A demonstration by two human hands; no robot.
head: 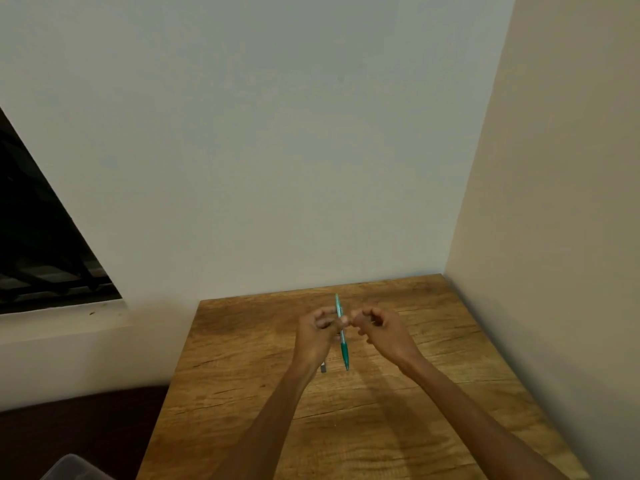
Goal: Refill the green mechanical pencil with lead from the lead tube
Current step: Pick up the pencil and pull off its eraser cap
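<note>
The green mechanical pencil (344, 351) is held upright above the wooden table (433, 375), tip pointing down toward me. My left hand (317, 336) grips it around the middle of the barrel. My right hand (379, 329) is just to the right of the pencil, thumb and forefinger pinched together close to the barrel; whether something thin is between them is too small to tell. A small grey object (323, 368), possibly the lead tube, lies on the table, mostly hidden below my left wrist.
The table stands in a corner, with a white wall behind and a beige wall (554, 202) on the right. A dark window (41, 237) is at the left. A translucent plastic container (72, 467) sits at the lower left, off the table.
</note>
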